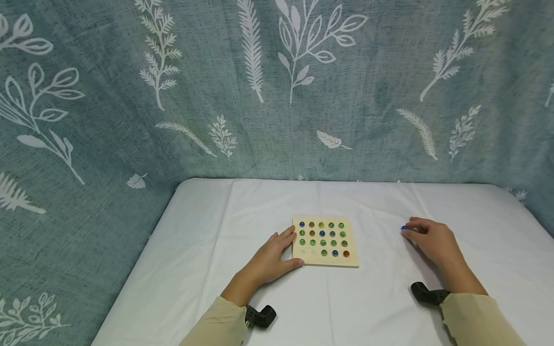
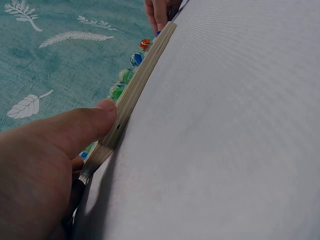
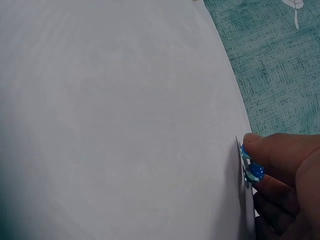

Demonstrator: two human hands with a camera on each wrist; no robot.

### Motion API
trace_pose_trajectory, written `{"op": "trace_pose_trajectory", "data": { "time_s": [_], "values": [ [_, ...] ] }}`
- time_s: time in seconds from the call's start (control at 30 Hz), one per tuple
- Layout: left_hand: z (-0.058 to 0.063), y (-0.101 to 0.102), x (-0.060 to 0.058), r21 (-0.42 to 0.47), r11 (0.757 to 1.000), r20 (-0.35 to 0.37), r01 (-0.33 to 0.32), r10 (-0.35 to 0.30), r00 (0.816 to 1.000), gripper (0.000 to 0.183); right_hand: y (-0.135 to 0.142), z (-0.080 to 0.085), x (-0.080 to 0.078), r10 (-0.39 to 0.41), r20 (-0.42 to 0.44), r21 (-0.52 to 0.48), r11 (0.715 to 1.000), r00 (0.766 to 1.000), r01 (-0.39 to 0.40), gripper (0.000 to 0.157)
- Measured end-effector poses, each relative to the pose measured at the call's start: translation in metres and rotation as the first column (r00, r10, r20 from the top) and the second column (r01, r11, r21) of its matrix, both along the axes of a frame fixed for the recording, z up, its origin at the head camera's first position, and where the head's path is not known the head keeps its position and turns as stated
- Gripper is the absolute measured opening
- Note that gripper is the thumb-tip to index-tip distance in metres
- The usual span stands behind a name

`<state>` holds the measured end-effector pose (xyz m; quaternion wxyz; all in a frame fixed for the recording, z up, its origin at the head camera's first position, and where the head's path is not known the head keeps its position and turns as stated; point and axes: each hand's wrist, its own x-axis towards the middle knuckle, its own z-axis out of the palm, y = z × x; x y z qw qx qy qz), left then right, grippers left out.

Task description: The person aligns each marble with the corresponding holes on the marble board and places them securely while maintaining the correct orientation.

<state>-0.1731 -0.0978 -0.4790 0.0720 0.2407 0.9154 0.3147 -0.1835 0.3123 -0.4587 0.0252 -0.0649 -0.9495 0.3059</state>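
A square pale wooden board (image 1: 352, 259) bears rows of glass marbles (image 1: 322, 233) in green, blue, amber and red; two dimples at its front left are bare. Against its left side rests my left hand (image 1: 269, 259), fingers fairly straight along the left edge and thumb by the front left corner. In the left wrist view the thumb touches the board's side (image 2: 142, 75). Off to the right, my right hand (image 1: 434, 240) pinches a blue marble (image 1: 404, 228) low over the table. Two blue marbles (image 3: 255, 172) show at its fingertips in the right wrist view; whether both are held is unclear.
A white cloth covers the table (image 1: 259, 206). Behind and to the left hangs a blue-green curtain (image 1: 277, 139) with white leaf prints. Each wrist wears a black camera mount (image 1: 261, 317). A thin pale edge by the right fingertips cannot be identified.
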Motion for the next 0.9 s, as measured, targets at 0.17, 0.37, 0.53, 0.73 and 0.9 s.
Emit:
{"op": "trace_pose_trajectory", "data": {
  "time_s": [0.17,0.37,0.53,0.73,0.9],
  "values": [
    [0.001,-0.001,0.0,-0.008,1.0,0.002,-0.003,0.003,1.0,0.079,-0.003,0.0,-0.001,-0.004,0.006,0.005,1.0,1.0,0.004,0.048],
    [-0.001,-0.001,-0.001,-0.009,1.0,-0.005,0.004,-0.004,1.0,0.079,-0.006,0.0,-0.003,-0.005,0.009,0.036,0.999,1.0,0.005,0.042],
    [-0.001,-0.001,-0.002,-0.011,1.0,-0.006,0.006,-0.006,1.0,0.079,-0.006,0.002,-0.004,0.017,-0.006,0.066,0.998,1.0,-0.017,0.039],
    [0.0,-0.001,-0.001,-0.007,1.0,-0.004,0.004,-0.004,1.0,0.079,-0.007,0.003,-0.003,0.036,-0.034,0.09,0.995,0.999,-0.033,0.034],
    [0.0,-0.001,-0.001,-0.007,1.0,-0.006,0.006,-0.006,1.0,0.079,-0.011,0.005,-0.002,0.03,-0.046,0.082,0.996,0.998,-0.026,0.036]
  ]
}}
